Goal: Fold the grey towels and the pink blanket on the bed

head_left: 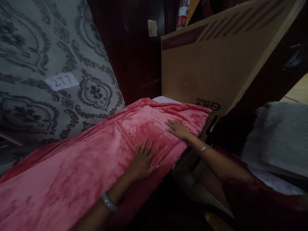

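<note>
Both hands, left hand (143, 159) and right hand (177, 129), lie flat on plush pink blanket (72, 166).

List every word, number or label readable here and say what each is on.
"277", handwritten in blue on a white paper label stuck to the patterned grey fabric.
Print on the cardboard box: upside down and too blurred to read.
Label on the red-and-white bottle behind the box: too small to read.

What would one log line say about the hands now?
left hand: flat on pink blanket | right hand: flat on blanket | cardboard box: behind
</note>
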A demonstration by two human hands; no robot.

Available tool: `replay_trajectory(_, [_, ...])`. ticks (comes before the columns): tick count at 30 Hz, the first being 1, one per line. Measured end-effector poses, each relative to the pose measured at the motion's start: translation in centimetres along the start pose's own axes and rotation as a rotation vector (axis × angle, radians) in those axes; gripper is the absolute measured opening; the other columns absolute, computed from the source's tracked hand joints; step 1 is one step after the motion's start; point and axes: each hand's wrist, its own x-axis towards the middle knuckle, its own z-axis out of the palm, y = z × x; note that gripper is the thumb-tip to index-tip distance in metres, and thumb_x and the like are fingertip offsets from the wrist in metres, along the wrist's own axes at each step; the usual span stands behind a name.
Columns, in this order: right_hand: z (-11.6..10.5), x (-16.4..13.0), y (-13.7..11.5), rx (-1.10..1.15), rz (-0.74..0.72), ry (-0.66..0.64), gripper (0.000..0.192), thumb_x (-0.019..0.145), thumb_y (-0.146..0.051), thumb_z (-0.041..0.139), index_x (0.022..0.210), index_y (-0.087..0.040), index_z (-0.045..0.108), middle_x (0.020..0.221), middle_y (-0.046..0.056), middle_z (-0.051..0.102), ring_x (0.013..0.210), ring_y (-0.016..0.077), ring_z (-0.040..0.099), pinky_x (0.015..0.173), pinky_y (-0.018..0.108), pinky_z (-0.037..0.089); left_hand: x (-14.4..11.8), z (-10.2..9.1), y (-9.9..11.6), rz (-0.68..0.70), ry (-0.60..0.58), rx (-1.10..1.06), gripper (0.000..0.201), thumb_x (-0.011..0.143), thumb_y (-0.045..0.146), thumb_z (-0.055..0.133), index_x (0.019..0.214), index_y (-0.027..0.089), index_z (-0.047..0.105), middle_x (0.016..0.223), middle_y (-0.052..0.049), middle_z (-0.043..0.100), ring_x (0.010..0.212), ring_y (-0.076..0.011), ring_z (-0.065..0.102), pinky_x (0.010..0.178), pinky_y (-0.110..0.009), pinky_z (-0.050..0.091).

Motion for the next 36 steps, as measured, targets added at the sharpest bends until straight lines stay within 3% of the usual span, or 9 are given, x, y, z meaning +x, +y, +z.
replay_trajectory(9, [0.7,0.3,0.7,0.013,-0.016,-0.003,0.062,0.101,-0.056,0.025,0.156,-0.027,0.029,0.163,0.005,0.019,0.147,0.0333,0.024,0.117,0.056,0.023,-5.6,-1.3,0.5,-0.053,-0.018,-0.145,0.073,0.091,0.053,0.055,0.155,0.028,0.029,0.163,-0.011,0.024,0.151,-0.0298,0.019,0.12,-0.058,0.02])
replay_trajectory(13, [-0.2,0.3,-0.3,-0.02,0.031,-0.022,0.062,0.099,-0.058,0.028,0.154,-0.029,0.036,0.161,0.008,0.024,0.147,0.0402,0.02,0.112,0.068,0.022,-9.6,-1.9,0.8,-0.118,0.04,-0.145,0.064,0.092,0.041,0.056,0.152,0.03,0.036,0.159,-0.009,0.035,0.148,-0.0268,0.029,0.121,-0.056,0.022])
replay_trajectory(16, [-0.5,-0.6,-3.9,-0.011,-0.076,0.037,0.062,0.099,-0.06,0.029,0.153,-0.032,0.035,0.161,0.008,0.024,0.148,0.0389,0.016,0.111,0.071,0.02,-12.8,-1.8,0.6,-0.275,0.085,-0.059,0.058,0.093,0.035,0.055,0.149,0.027,0.042,0.157,-0.012,0.037,0.148,-0.0284,0.029,0.12,-0.06,0.019])
replay_trajectory(20, [1.4,-4.5,-10.9,0.046,-0.38,0.02,0.057,0.099,-0.056,0.034,0.152,-0.034,0.037,0.161,0.005,0.026,0.148,0.0323,0.02,0.115,0.064,0.021,-16.3,-0.4,0.3,-0.504,0.106,0.038,0.058,0.093,0.035,0.052,0.149,0.023,0.042,0.158,-0.014,0.033,0.148,-0.0334,0.027,0.117,-0.065,0.022])
replay_trajectory(24, [4.0,-8.1,-14.5,0.087,-0.455,0.102,0.056,0.1,-0.05,0.038,0.151,-0.029,0.039,0.158,0.007,0.031,0.147,0.0311,0.023,0.115,0.063,0.022,-18.4,1.8,0.8,-0.552,0.196,0.105,0.059,0.093,0.033,0.051,0.151,0.025,0.04,0.158,-0.012,0.035,0.147,-0.0331,0.03,0.116,-0.062,0.027])
replay_trajectory(27, [3.8,-7.8,-13.6,0.211,-0.49,0.068,0.051,0.1,-0.046,0.034,0.144,-0.025,0.052,0.151,0.007,0.044,0.142,0.0284,0.036,0.115,0.058,0.028,-18.8,2.8,1.2,-0.549,0.252,0.136,0.058,0.092,0.028,0.05,0.15,0.028,0.042,0.156,-0.009,0.04,0.145,-0.0319,0.033,0.116,-0.06,0.03])
replay_trajectory(30, [1.9,-5.5,-10.9,0.36,-0.492,0.081,0.049,0.098,-0.042,0.033,0.132,-0.023,0.064,0.138,0.007,0.058,0.13,0.0254,0.052,0.112,0.05,0.037,-18.5,2.7,1.3,-0.57,0.262,0.125,0.052,0.093,0.024,0.047,0.145,0.028,0.049,0.151,-0.009,0.048,0.142,-0.031,0.04,0.113,-0.057,0.036])
replay_trajectory(33, [-0.4,-2.7,-8.0,0.378,-0.301,0.201,0.048,0.093,-0.037,0.039,0.128,-0.019,0.066,0.129,0.01,0.064,0.121,0.0275,0.059,0.107,0.047,0.044,-17.3,2.0,1.5,-0.558,0.288,0.106,0.046,0.094,0.025,0.046,0.139,0.023,0.055,0.146,-0.011,0.054,0.136,-0.0301,0.047,0.112,-0.054,0.038])
replay_trajectory(36, [-1.5,-0.7,-6.5,0.31,-0.116,0.209,0.052,0.089,-0.032,0.041,0.131,-0.01,0.062,0.127,0.015,0.065,0.117,0.029,0.061,0.104,0.044,0.046,-15.2,1.5,1.9,-0.485,0.292,0.084,0.048,0.092,0.023,0.05,0.14,0.018,0.054,0.146,-0.013,0.054,0.134,-0.0302,0.048,0.112,-0.051,0.038])
